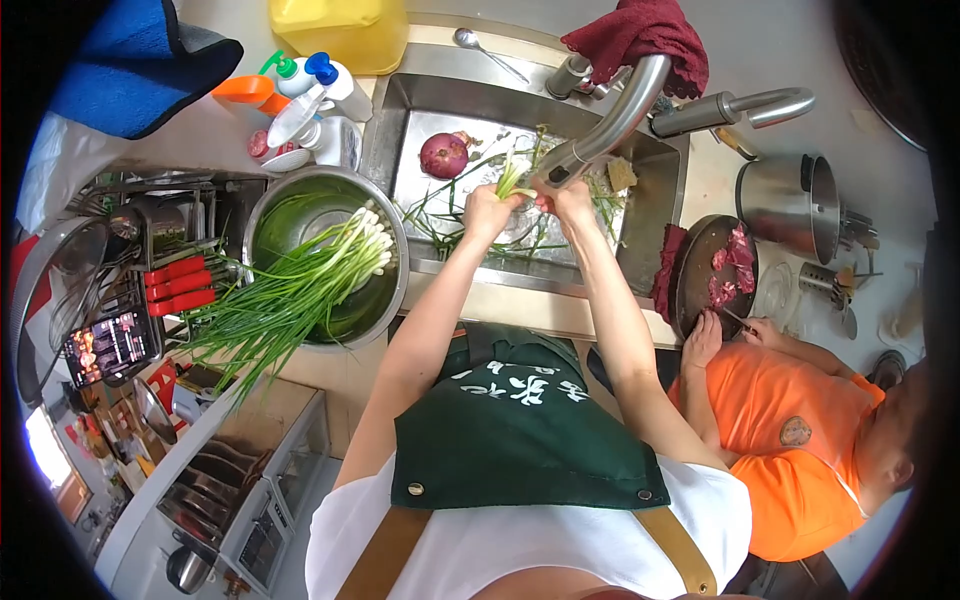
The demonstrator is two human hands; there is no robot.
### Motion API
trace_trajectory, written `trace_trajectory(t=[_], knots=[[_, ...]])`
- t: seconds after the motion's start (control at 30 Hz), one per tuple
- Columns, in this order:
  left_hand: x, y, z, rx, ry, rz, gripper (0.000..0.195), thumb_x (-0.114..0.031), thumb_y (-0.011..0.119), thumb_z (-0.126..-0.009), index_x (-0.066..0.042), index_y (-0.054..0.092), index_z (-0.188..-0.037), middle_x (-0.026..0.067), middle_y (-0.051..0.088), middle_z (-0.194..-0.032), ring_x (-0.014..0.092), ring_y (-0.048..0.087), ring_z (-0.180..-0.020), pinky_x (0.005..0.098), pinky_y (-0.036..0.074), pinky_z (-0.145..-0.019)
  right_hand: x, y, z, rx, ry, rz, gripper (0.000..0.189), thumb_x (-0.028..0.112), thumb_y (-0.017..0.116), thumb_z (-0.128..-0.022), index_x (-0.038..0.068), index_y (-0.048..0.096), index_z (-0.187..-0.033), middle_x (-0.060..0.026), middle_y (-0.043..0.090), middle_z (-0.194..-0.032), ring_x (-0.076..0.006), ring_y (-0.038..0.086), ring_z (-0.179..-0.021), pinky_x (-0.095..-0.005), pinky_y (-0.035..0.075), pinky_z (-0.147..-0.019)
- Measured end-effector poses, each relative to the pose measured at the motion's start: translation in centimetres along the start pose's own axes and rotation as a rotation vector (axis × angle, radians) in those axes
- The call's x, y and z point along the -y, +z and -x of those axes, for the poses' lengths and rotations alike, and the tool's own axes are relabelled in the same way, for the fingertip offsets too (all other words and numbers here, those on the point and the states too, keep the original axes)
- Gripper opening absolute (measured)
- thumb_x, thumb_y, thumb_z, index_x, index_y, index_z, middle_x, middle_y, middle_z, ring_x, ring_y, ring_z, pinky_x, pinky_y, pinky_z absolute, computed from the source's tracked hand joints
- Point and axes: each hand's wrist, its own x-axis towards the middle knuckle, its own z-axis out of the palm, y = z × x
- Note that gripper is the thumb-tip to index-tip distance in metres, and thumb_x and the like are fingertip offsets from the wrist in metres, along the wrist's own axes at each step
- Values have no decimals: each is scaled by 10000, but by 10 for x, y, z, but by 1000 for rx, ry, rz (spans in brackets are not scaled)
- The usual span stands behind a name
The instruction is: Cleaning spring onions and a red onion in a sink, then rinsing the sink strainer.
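Over the stainless steel sink (649,225), my left hand (486,214) grips a small bunch of scallions (513,174), whose pale stalks stick up past the fingers. Close beside it, my right hand (571,204) is under the head of the pull-out faucet (592,146). Its fingers are partly covered, so whether they pinch a stalk is unclear. A red onion (444,156) lies in the sink behind my left hand. Loose green scallion leaves (450,238) are strewn over the sink floor around both hands.
Left of the sink, a metal bowl (400,247) holds a large pile of scallions (300,285). Soap and spray bottles (337,139) stand behind it. At right, a co-worker in orange (787,435) cuts meat (739,259) with a knife on a round board (694,277). A sponge (621,174) sits in the sink.
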Motion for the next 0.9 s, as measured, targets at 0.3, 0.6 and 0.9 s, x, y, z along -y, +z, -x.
trace_trajectory(t=[0.3, 0.6, 0.9], knots=[[1, -8, 4, 22, -19, 35, 227, -262, 718, -671, -84, 704, -812, 104, 655, -680, 202, 625, -629, 329, 458, -592, -13, -4, -9, -89, -216, 307, 144, 142, 646, -769, 12, 612, -716, -82, 601, -620, -160, 576, -545, -290, 443, -492], [-8, -19, 9, 99, -95, 272, 81, -87, 667, -743, -17, 678, -783, 37, 649, -736, 97, 570, -710, 241, 423, -673, -51, -58, -38, -206, -466, 836, 135, 92, 594, -783, -16, 589, -864, -160, 620, -683, -266, 615, -574, -363, 483, -500], [-3, -16, 11, 114, -85, 320, 91, -99, 673, -750, -15, 677, -785, 44, 649, -737, 105, 577, -699, 246, 431, -675, -1, 6, -18, -13, -115, -197, 123, 108, 634, -779, 25, 548, -747, -36, 518, -576, -129, 493, -453, -255, 384, -391]])
